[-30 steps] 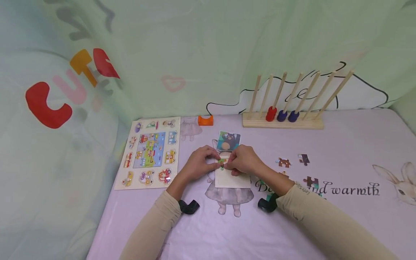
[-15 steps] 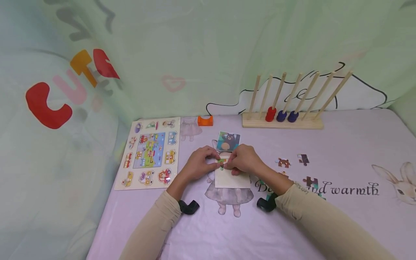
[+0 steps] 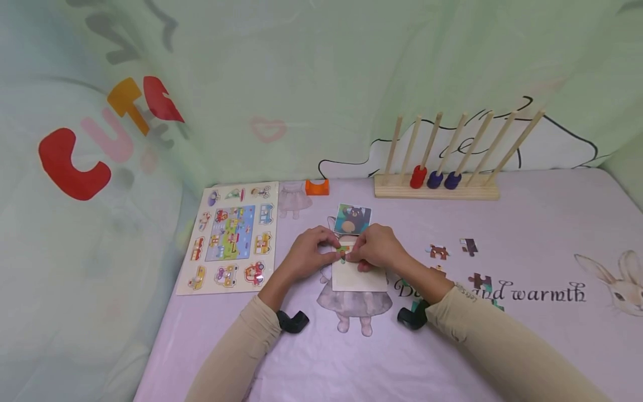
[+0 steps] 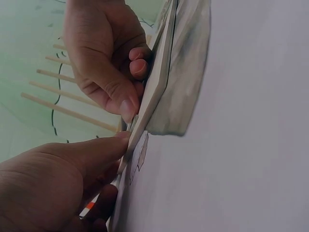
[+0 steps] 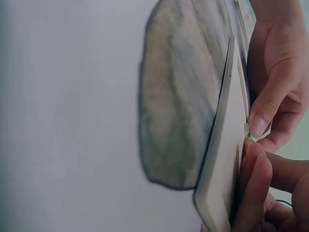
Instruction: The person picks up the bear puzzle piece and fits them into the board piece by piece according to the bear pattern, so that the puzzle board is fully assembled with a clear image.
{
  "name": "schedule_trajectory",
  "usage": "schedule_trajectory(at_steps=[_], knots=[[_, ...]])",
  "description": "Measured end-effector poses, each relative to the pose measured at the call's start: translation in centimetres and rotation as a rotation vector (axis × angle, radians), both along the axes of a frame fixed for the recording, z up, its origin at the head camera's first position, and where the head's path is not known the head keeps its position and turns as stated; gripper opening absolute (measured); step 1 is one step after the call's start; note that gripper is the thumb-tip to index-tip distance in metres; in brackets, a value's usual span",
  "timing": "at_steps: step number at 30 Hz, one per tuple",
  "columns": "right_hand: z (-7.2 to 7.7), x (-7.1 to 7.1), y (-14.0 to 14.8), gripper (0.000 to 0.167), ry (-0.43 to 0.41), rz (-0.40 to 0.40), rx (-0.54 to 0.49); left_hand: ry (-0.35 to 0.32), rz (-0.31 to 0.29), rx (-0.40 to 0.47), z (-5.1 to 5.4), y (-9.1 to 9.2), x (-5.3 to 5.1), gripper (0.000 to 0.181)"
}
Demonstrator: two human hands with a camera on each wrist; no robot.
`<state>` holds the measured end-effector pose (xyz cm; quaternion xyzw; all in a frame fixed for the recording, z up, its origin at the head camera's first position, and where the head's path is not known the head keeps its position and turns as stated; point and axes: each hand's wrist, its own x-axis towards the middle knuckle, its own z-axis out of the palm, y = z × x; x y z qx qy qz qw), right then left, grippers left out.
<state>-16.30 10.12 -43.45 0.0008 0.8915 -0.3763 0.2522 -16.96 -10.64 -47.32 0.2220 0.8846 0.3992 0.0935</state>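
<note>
A pale wooden puzzle board [image 3: 359, 279] lies on the table with a small green and brown jigsaw piece [image 3: 344, 249] in its upper left part. My left hand [image 3: 310, 254] holds the board's left edge, its thumb tip beside the piece. From the other side my right hand [image 3: 379, 248] pinches the piece against the board, partly covering it. In the left wrist view the board [image 4: 157, 87] appears edge-on, with both hands' thumbs close together. Just beyond the hands lies a bear picture card [image 3: 353, 219].
Loose jigsaw pieces [image 3: 438, 252] are scattered to the right, some hidden by the right forearm. A vehicle puzzle board [image 3: 273, 223] lies at left. Behind stand an orange block [image 3: 317, 188] and a wooden peg rack [image 3: 437, 192] with red and blue beads.
</note>
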Motion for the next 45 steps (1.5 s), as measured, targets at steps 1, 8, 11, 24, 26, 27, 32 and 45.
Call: schedule_trajectory(at_steps=[1,8,11,24,26,27,32,45], knots=[[0.0,0.0,0.0,0.022,-0.005,0.003,-0.001,0.001,-0.002,0.003,0.0,0.0,0.0,0.017],[0.1,-0.3,0.5,0.020,-0.027,0.029,-0.060,-0.002,-0.003,0.013,0.1,-0.1,0.0,0.016],[0.3,-0.1,1.1,0.017,-0.010,0.057,-0.089,-0.003,-0.001,0.009,0.1,-0.1,0.0,0.015],[3.1,-0.1,5.8,0.026,0.085,0.068,-0.083,-0.019,-0.007,-0.010,0.2,-0.1,0.0,0.015],[3.7,0.0,6.7,0.028,0.100,0.073,-0.063,-0.026,-0.006,-0.009,0.2,-0.1,0.0,0.015],[3.9,0.1,7.2,0.029,0.105,0.071,-0.049,-0.031,-0.005,-0.007,0.2,-0.1,0.0,0.015],[4.7,0.3,9.6,0.033,0.125,0.051,-0.012,-0.046,-0.008,-0.003,0.4,-0.1,0.0,0.015],[4.4,0.4,14.7,0.042,0.164,0.037,0.090,-0.030,-0.010,0.003,0.1,-0.2,0.0,0.016]])
